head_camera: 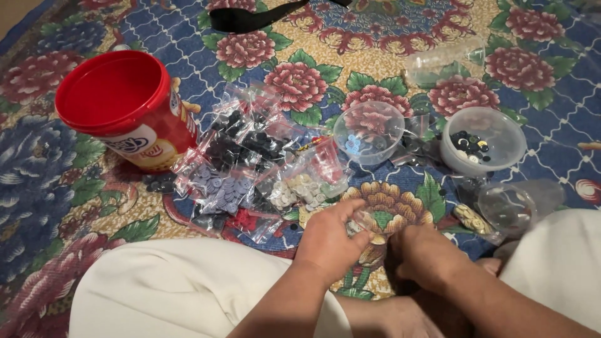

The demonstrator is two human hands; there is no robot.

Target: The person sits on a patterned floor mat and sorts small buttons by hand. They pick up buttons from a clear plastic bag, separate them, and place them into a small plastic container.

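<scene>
Head view: button sorting under way, most stock not yet in bowls.

I see the left hand (330, 241) and right hand (424, 260) together at the near centre, over the floral cloth (50, 188). The left fingers curl around a small clear plastic bag (369, 220), thumb and fingertips pinching it; the right hand is loosely fisted just beside it, and I cannot tell what it holds. The pile of small button bags (250, 163) lies left of centre, apparently unopened. The far clear bowl (368, 131) holds only a few buttons; the right bowl (482, 141) holds a shallow layer of dark ones. I judge the sorting early. The red-lidded tub (122, 106) stands far left.
</scene>
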